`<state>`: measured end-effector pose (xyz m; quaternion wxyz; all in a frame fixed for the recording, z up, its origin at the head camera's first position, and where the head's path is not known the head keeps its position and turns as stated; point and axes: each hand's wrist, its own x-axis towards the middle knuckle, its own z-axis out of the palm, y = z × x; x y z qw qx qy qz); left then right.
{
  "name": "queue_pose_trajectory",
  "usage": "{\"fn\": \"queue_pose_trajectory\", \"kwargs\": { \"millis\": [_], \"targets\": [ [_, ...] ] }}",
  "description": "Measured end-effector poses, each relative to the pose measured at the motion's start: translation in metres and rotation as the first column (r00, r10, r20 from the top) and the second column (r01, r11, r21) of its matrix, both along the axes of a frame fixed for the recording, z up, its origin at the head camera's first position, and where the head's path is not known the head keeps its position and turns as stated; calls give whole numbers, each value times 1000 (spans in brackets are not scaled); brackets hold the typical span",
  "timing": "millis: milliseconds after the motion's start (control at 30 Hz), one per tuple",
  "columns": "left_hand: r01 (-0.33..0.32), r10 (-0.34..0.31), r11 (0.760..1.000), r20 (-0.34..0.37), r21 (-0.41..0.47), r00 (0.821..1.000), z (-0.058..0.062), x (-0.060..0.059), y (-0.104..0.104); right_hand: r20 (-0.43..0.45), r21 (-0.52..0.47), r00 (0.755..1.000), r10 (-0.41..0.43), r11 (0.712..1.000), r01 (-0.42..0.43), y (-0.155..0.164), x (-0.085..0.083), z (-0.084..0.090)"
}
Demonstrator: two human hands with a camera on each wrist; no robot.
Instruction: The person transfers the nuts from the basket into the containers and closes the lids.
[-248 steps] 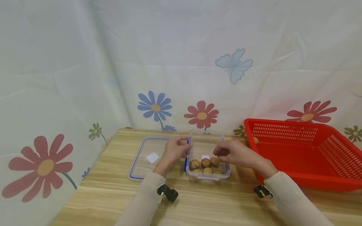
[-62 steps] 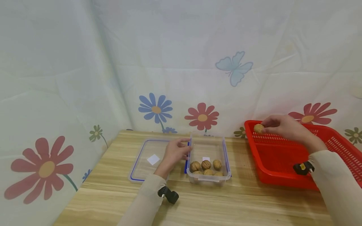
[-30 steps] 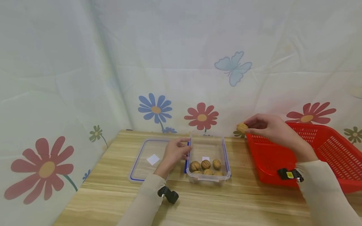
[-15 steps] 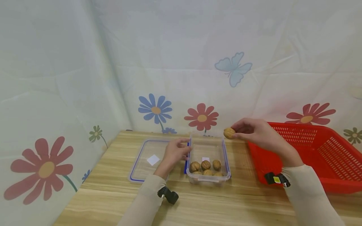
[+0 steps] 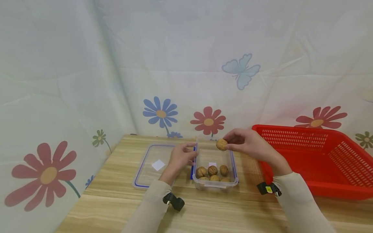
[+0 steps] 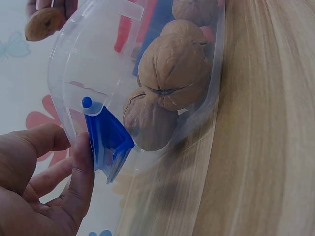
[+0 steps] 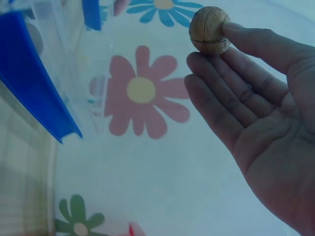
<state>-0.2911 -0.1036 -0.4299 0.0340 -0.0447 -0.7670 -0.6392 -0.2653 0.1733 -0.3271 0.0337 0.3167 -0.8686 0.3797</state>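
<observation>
My right hand [image 5: 226, 144] pinches a walnut [image 5: 221, 144] between thumb and fingertips, in the air over the far end of a clear plastic container [image 5: 231, 160] with blue latches. Several walnuts [image 5: 212, 171] lie in its near end. The right wrist view shows the held walnut [image 7: 209, 30] at the tips of my right hand [image 7: 216, 49]. My left hand [image 5: 190, 154] holds the container's left side. In the left wrist view its thumb [image 6: 81, 172] lies against the blue latch [image 6: 110, 142], with walnuts [image 6: 170, 73] behind the clear wall.
The container's lid [image 5: 145, 171] lies flat on the wooden table [image 5: 204, 210], left of the container. A large red slatted basket [image 5: 314, 191] stands at the right. A flowered cloth backdrop [image 5: 186, 81] closes off the table's far and left sides.
My right hand has carried the walnut from the red basket's far left corner leftward to above the container. The left hand has stayed on the container's side.
</observation>
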Motion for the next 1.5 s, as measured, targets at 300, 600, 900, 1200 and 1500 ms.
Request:
{"fn": "queue_pose_trajectory", "kwargs": {
  "millis": [300,600,900,1200,1500],
  "targets": [
    [0,0,1000,4,-2,1000,0,1,0,44,-10,997,55,998,-55,-17,-5,-19],
    [1,-1,1000,-2,-7,1000,-1,-1,0,59,-12,998,36,999,-35,-31,-6,-29],
    [7,-7,1000,-9,0,1000,1,1,0,43,9,998,35,999,-35,-39,-10,-40],
    [9,-9,1000,-9,-2,1000,0,0,1,56,27,998,22,999,-24,-43,-15,-51],
    [8,-8,1000,-3,-4,1000,1,2,0,24,26,999,46,999,-46,-49,-20,-61]
  ]
}}
